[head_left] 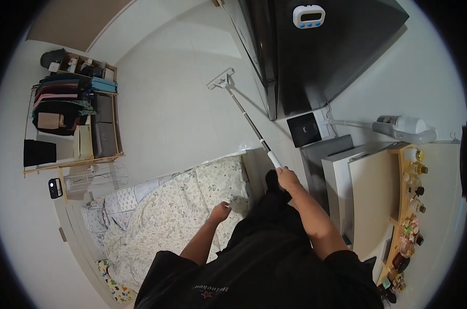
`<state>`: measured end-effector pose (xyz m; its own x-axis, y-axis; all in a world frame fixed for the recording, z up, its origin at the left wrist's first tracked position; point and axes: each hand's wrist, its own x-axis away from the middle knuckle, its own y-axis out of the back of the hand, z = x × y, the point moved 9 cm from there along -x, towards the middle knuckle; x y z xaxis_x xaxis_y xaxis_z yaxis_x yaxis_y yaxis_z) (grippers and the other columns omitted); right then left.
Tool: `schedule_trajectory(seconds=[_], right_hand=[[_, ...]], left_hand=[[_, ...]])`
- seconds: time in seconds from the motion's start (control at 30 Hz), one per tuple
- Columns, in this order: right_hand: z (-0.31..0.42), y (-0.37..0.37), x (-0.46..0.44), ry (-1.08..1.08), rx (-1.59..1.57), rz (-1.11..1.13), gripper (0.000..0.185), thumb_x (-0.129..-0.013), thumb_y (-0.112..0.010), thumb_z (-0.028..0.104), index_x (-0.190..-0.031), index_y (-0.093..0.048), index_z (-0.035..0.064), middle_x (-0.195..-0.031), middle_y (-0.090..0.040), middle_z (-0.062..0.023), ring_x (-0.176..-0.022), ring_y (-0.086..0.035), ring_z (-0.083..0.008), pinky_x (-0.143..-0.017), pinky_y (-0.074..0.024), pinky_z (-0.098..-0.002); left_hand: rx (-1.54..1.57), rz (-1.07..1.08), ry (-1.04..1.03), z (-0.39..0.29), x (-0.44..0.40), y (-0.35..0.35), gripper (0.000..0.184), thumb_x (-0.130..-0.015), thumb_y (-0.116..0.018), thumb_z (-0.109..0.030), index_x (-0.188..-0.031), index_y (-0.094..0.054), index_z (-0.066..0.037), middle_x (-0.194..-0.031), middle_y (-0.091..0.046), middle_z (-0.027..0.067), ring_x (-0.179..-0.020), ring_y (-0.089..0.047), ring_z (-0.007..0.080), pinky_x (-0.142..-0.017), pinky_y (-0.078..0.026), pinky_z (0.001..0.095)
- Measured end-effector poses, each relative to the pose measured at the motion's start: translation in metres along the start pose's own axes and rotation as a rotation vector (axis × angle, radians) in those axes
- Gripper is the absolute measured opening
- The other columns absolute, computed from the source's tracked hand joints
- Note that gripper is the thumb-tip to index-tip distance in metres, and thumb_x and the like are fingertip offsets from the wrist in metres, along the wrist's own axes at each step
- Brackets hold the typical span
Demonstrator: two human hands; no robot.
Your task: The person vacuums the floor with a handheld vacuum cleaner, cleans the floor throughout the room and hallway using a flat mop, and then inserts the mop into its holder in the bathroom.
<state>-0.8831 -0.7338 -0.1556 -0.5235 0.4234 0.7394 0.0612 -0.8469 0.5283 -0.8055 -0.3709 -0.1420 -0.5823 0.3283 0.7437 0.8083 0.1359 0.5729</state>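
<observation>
My right hand (289, 179) is closed round the white grip of a long-handled flat mop (251, 125). The mop's pole slants away from me. Its thin, wide white head (221, 80) rests on the pale floor, left of the tall dark fridge (316, 56). My left hand (220, 211) is curled closed above the foot of the bed, over the floral bedding (182, 201). A small light spot shows at its fingertips; whether it holds anything I cannot make out.
A clothes rack (63, 113) with storage boxes stands on the left. To the right are a black bathroom scale (304, 130), a white cabinet (372, 185), a handheld vacuum (406, 127) and a wooden shelf with several bottles (414, 169). A white timer (309, 17) sits on the fridge.
</observation>
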Motion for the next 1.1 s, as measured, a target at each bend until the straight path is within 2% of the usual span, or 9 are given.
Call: schedule_trajectory(seconds=[0.2, 0.27, 0.37, 0.47, 0.57, 0.8, 0.87, 0.93, 1.1], right_hand=[[-0.099, 0.028, 0.118, 0.012, 0.052, 0.032, 0.041, -0.096, -0.041, 0.037, -0.107, -0.055, -0.0011, -0.096, -0.063, -0.0279, -0.094, -0.061, -0.0441, -0.080, -0.0473, -0.0518], [-0.142, 0.043, 0.187, -0.239, 0.178, 0.095, 0.040, -0.095, -0.045, 0.038, -0.103, -0.056, 0.0005, -0.099, -0.064, -0.0236, -0.094, -0.061, -0.0417, -0.080, -0.0470, -0.0516], [-0.201, 0.048, 0.297, -0.301, 0.398, 0.036, 0.040, -0.093, -0.048, 0.042, -0.101, -0.055, 0.0024, -0.072, -0.064, -0.0217, -0.072, -0.064, -0.0419, -0.064, -0.0499, -0.0535], [-0.212, 0.051, 0.365, -0.396, 0.359, 0.040, 0.041, -0.092, -0.050, 0.043, -0.100, -0.054, 0.0028, -0.076, -0.064, -0.0239, -0.074, -0.064, -0.0422, -0.066, -0.0503, -0.0535], [-0.215, 0.034, 0.361, -0.346, 0.436, 0.076, 0.041, -0.092, -0.051, 0.041, -0.115, -0.049, 0.0071, -0.073, -0.063, -0.0242, -0.066, -0.063, -0.0431, -0.060, -0.0486, -0.0551], [-0.050, 0.054, 0.182, -0.111, 0.283, 0.180, 0.043, -0.093, -0.047, 0.043, -0.109, -0.051, 0.0026, -0.086, -0.065, -0.0231, -0.082, -0.065, -0.0405, -0.073, -0.0517, -0.0499], [0.013, 0.055, 0.124, 0.014, 0.243, 0.113, 0.038, -0.091, -0.052, 0.038, -0.108, -0.053, 0.0045, -0.094, -0.066, -0.0202, -0.087, -0.065, -0.0380, -0.077, -0.0508, -0.0492], [0.066, 0.046, 0.074, 0.120, 0.267, 0.089, 0.027, -0.092, -0.050, 0.028, -0.105, -0.057, 0.0060, -0.095, -0.067, -0.0179, -0.092, -0.065, -0.0364, -0.080, -0.0512, -0.0466], [0.197, 0.083, 0.031, 0.296, 0.432, 0.001, 0.019, -0.088, -0.050, 0.013, -0.097, -0.065, 0.0046, -0.092, -0.069, -0.0150, -0.086, -0.069, -0.0298, -0.073, -0.0546, -0.0427]], left_hand=[[-0.038, 0.150, 0.024, 0.007, -0.024, -0.016, 0.041, -0.081, -0.058, -0.032, -0.109, -0.063, -0.002, -0.102, -0.066, 0.0227, -0.102, -0.061, 0.0365, -0.090, -0.048, 0.0420], [-0.116, 0.189, -0.041, -0.012, -0.042, -0.023, 0.041, -0.082, -0.056, -0.032, -0.110, -0.063, -0.003, -0.102, -0.066, 0.0219, -0.103, -0.061, 0.0361, -0.091, -0.047, 0.0427], [-0.006, 0.151, -0.107, -0.044, -0.070, -0.027, 0.041, -0.082, -0.057, -0.031, -0.110, -0.062, -0.002, -0.103, -0.066, 0.0214, -0.103, -0.061, 0.0354, -0.090, -0.048, 0.0424], [0.171, 0.159, -0.090, -0.086, -0.079, -0.022, 0.041, -0.083, -0.058, -0.032, -0.110, -0.062, -0.002, -0.104, -0.066, 0.0206, -0.102, -0.062, 0.0347, -0.088, -0.048, 0.0414], [0.259, 0.152, -0.181, -0.101, -0.089, -0.038, 0.039, -0.086, -0.059, -0.033, -0.110, -0.060, -0.002, -0.103, -0.067, 0.0163, -0.097, -0.064, 0.0294, -0.084, -0.049, 0.0390], [0.061, 0.241, -0.190, -0.120, -0.067, -0.017, 0.049, -0.082, -0.059, -0.020, -0.126, -0.049, -0.002, -0.117, -0.059, 0.0197, -0.113, -0.055, 0.0354, -0.094, -0.045, 0.0404], [0.103, -0.160, -0.496, -0.136, -0.066, 0.022, 0.073, -0.077, -0.067, -0.014, -0.139, -0.030, 0.001, -0.135, -0.043, 0.0245, -0.124, -0.043, 0.0420, -0.103, -0.038, 0.0433], [0.023, -0.233, -0.638, -0.179, -0.078, 0.076, 0.094, -0.068, -0.071, -0.006, -0.145, -0.019, -0.003, -0.146, -0.024, 0.0267, -0.134, -0.027, 0.0427, -0.108, -0.031, 0.0464], [-0.260, -0.502, -0.718, -0.265, -0.119, 0.175, 0.083, -0.068, -0.073, -0.013, -0.140, -0.034, -0.005, -0.142, -0.038, 0.0185, -0.131, -0.035, 0.0387, -0.108, -0.032, 0.0497]])
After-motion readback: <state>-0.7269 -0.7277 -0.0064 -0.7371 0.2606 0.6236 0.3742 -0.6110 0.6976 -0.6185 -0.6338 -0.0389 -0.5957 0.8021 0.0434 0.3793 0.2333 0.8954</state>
